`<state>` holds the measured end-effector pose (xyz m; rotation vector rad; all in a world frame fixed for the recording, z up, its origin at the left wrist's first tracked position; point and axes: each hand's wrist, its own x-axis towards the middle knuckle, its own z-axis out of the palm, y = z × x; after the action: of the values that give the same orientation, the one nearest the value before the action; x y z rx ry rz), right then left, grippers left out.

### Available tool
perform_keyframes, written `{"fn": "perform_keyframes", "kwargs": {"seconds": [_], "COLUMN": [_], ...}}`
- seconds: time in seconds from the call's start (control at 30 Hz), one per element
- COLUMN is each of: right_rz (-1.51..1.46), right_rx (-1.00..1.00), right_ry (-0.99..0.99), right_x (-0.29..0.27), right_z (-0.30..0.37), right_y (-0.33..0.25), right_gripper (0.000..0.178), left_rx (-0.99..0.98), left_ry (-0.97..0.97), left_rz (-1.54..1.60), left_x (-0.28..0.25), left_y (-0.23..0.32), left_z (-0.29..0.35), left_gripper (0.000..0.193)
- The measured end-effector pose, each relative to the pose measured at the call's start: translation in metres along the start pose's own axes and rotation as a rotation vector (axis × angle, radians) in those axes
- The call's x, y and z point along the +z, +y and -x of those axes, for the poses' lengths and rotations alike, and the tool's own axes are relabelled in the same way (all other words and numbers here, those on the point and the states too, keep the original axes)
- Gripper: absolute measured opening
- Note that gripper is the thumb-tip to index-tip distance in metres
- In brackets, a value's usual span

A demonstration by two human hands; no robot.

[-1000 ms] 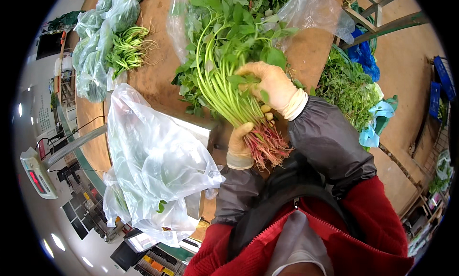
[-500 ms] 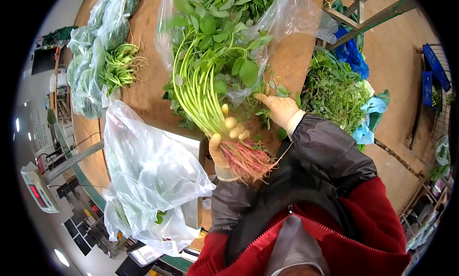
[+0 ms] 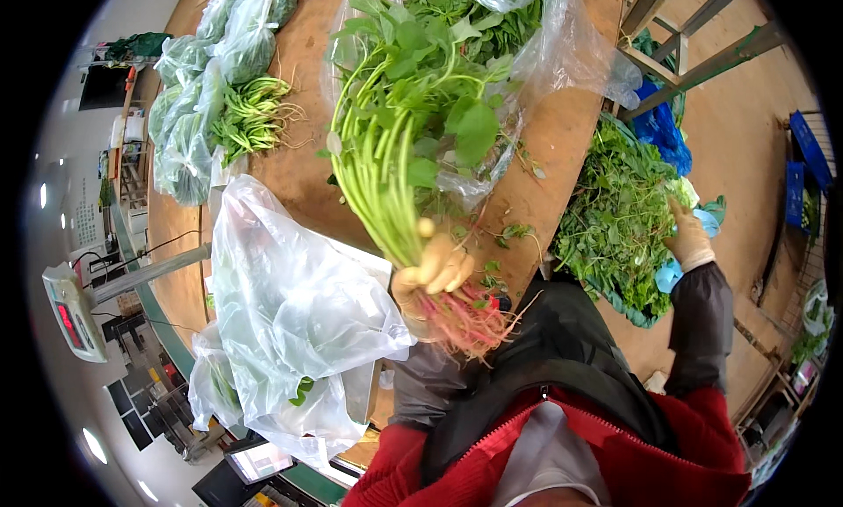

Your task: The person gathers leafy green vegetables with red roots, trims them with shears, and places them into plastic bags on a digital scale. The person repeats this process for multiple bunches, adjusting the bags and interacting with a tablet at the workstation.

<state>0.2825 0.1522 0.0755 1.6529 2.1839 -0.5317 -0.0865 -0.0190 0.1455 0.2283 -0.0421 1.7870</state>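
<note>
My left hand (image 3: pixel 436 268), in a cream glove, is wrapped round the lower stems of a bunch of leafy greens (image 3: pixel 386 182). Pink roots (image 3: pixel 470 323) stick out below the fist, while the long pale stems and round leaves spread up and away over the table. Part of the left palm is hidden behind the stems. My right hand (image 3: pixel 689 235), gloved alike, is out to the right with its fingers apart, over the edge of a heap of loose greens (image 3: pixel 615 208). Nothing shows in it.
A clear plastic bag (image 3: pixel 290 287) lies left of the bunch, near a scale display (image 3: pixel 73 314) on a pole. Bagged greens (image 3: pixel 198 103) stand at the far left of the brown table (image 3: pixel 303 77). An open clear bag (image 3: pixel 571 46) holds more greens. Metal legs (image 3: pixel 694 33) rise at far right.
My right hand has left the tabletop beside the bunch and swung right to the heap of greens. The left hand keeps its hold on the bunch. The view has shifted slightly.
</note>
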Motion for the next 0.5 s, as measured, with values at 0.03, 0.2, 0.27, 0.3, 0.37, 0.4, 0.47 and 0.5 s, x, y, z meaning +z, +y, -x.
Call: {"fn": "perform_keyframes", "kwargs": {"seconds": [0.03, 0.2, 0.27, 0.3, 0.37, 0.4, 0.47, 0.5], "right_rz": [-0.252, -1.301, -1.717, -1.863, -1.969, -1.99, -1.954, -1.884], "right_rx": [-0.145, -0.68, -0.743, -0.758, -0.768, -0.668, -0.767, -0.823], "right_ry": [0.116, -0.883, -1.238, -1.34, -1.398, -1.466, -1.33, -1.239], "right_x": [-0.007, -0.007, -0.025, -0.03, -0.024, -0.006, -0.033, -0.05], "right_z": [0.004, -0.008, 0.009, 0.013, 0.024, 0.023, 0.042, 0.045], "right_y": [-0.021, -0.2, -0.226, -0.232, -0.241, -0.242, -0.237, -0.22], "right_gripper": [0.062, 0.051, 0.067, 0.076, 0.083, 0.078, 0.074, 0.069], "left_rx": [-0.108, -0.596, -0.651, -0.661, -0.642, -0.65, -0.677, -0.713], "left_ry": [0.149, 0.428, 0.329, 0.3, 0.277, 0.251, 0.196, 0.173], "left_rz": [-0.269, -0.819, -0.803, -0.736, -0.641, -0.628, -0.637, -0.644], "left_x": [0.001, -0.021, -0.024, -0.013, 0.027, 0.043, 0.068, 0.074], "left_y": [0.0, -0.027, -0.035, -0.037, -0.032, -0.031, -0.04, -0.054], "left_z": [-0.001, 0.002, 0.014, 0.014, 0.02, 0.026, 0.027, 0.025], "left_gripper": [0.049, 0.038, 0.03, 0.032, 0.036, 0.037, 0.041, 0.043]}}
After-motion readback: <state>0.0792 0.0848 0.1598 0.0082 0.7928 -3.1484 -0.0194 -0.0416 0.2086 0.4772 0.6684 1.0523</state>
